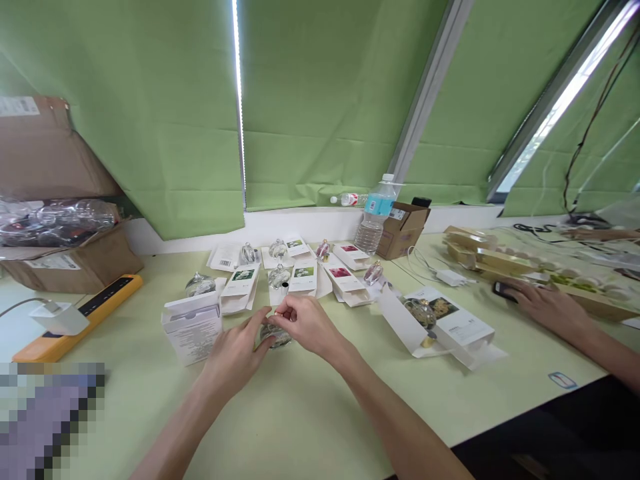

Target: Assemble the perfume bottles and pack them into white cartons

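A clear, rounded glass bottle (280, 338) is on the table in front of me, partly hidden by my fingers. My left hand (237, 347) curls around its left side and grips it. My right hand (310, 323) is at its top, thumb and fingers pinched together; what they hold is too small to make out. Just behind my right hand is a small dark cap (285, 288). An upright white carton (193, 327) is left of my left hand, with another glass bottle (200, 285) behind it.
Several opened white boxes (240, 288) with glass bottles lie behind my hands. A larger opened box (463, 327) lies to the right. A water bottle (373, 217) stands at the back. On the left is an orange power strip (107, 300). Another person's hand (545, 307) rests farther right.
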`<action>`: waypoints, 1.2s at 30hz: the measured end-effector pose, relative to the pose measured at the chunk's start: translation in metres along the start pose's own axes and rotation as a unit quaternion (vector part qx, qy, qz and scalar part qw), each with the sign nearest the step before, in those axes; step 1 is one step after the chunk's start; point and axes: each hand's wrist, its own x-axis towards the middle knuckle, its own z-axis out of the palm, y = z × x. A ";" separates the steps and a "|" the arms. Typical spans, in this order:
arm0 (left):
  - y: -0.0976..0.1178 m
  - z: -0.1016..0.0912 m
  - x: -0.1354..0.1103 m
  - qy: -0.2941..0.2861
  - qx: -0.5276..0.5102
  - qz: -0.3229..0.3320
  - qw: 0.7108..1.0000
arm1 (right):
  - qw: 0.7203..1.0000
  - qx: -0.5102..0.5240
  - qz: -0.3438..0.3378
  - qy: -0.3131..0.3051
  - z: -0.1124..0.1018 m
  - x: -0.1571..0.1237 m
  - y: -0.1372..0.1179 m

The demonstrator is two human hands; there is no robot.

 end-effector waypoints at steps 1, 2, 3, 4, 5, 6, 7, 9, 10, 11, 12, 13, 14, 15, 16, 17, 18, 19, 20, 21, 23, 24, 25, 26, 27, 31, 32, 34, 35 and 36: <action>0.000 0.000 0.000 0.000 0.001 0.001 1.000 | 1.000 0.000 0.005 0.005 0.002 0.000 0.000; 0.000 0.000 0.000 0.000 0.004 0.001 1.000 | 1.000 0.002 0.011 0.008 0.003 0.000 0.001; 0.001 0.000 0.000 0.000 0.008 -0.001 1.000 | 1.000 0.005 0.016 0.009 0.005 0.000 0.001; 0.001 0.000 0.001 -0.001 0.012 -0.002 1.000 | 1.000 0.009 0.021 0.009 0.006 0.000 0.001; 0.001 0.000 0.001 -0.001 0.015 -0.004 1.000 | 1.000 0.011 0.024 0.010 0.006 0.000 0.001; 0.002 0.000 0.001 -0.001 0.017 -0.004 1.000 | 1.000 0.012 0.027 0.011 0.007 0.001 0.001; 0.002 0.000 0.001 -0.003 0.019 -0.004 1.000 | 0.999 0.011 0.029 0.014 0.008 0.001 0.001; 0.003 -0.001 0.001 -0.003 0.024 -0.003 1.000 | 0.999 0.005 0.036 0.018 0.008 0.002 0.001; 0.003 -0.001 0.001 -0.001 0.028 -0.002 1.000 | 0.999 0.001 0.039 0.019 0.008 0.003 0.001; 0.004 -0.001 0.000 0.003 0.031 0.001 1.000 | 0.999 -0.001 0.042 0.021 0.009 0.003 0.001; 0.005 -0.002 -0.001 0.010 0.032 0.005 0.999 | 0.999 -0.003 0.043 0.022 0.009 0.004 0.001; 0.005 -0.002 -0.001 0.019 0.032 0.012 0.999 | 0.999 -0.003 0.045 0.022 0.009 0.004 0.001; 0.006 -0.003 -0.002 0.028 0.029 0.022 0.999 | 0.999 -0.004 0.046 0.022 0.009 0.004 0.001; 0.006 -0.003 -0.002 0.036 0.024 0.034 0.998 | 0.999 -0.005 0.048 0.023 0.010 0.004 0.001; 0.007 -0.004 -0.003 0.044 0.019 0.046 0.998 | 0.998 -0.007 0.050 0.024 0.010 0.004 0.002; 0.007 -0.004 -0.003 0.050 0.015 0.059 0.997 | 0.998 -0.009 0.050 0.025 0.010 0.004 0.002; 0.007 -0.004 -0.003 0.057 0.012 0.070 0.996 | 0.998 -0.010 0.050 0.025 0.010 0.004 0.003; 0.007 -0.004 -0.003 0.062 0.010 0.078 0.995 | 0.998 -0.011 0.049 0.026 0.010 0.004 0.003; 0.007 -0.004 -0.003 0.066 0.009 0.085 0.994 | 0.998 -0.011 0.049 0.025 0.010 0.003 0.003; 0.006 -0.004 -0.003 0.070 0.008 0.089 0.994 | 0.998 -0.010 0.050 0.024 0.010 0.003 0.003; 0.005 -0.004 -0.002 0.074 0.004 0.093 0.993 | 0.998 -0.007 0.054 0.022 0.011 0.003 0.003; 0.005 -0.003 -0.002 0.075 0.001 0.093 0.993 | 0.998 -0.005 0.056 0.022 0.011 0.002 0.003; 0.004 -0.003 -0.001 0.075 -0.001 0.094 0.993 | 0.998 -0.006 0.057 0.022 0.012 0.002 0.003; 0.003 -0.002 -0.001 0.078 -0.003 0.095 0.992 | 0.998 -0.007 0.057 0.022 0.012 0.002 0.003; 0.003 0.000 0.000 0.083 -0.004 0.095 0.992 | 0.998 -0.008 0.057 0.022 0.012 0.002 0.003; -0.001 0.006 0.001 0.106 -0.016 0.097 0.989 | 0.998 -0.013 0.059 0.020 0.013 0.002 0.004; -0.002 0.008 0.001 0.106 -0.020 0.098 0.989 | 0.998 -0.014 0.058 0.021 0.013 0.001 0.004; -0.003 0.010 0.002 0.101 -0.031 0.100 0.989 | 0.998 -0.018 0.054 0.025 0.014 0.001 0.004; -0.004 0.010 0.002 0.099 -0.038 0.102 0.989 | 0.998 -0.020 0.052 0.028 0.015 0.001 0.004; -0.004 0.010 0.002 0.099 -0.043 0.104 0.989 | 0.998 -0.023 0.051 0.030 0.015 0.001 0.004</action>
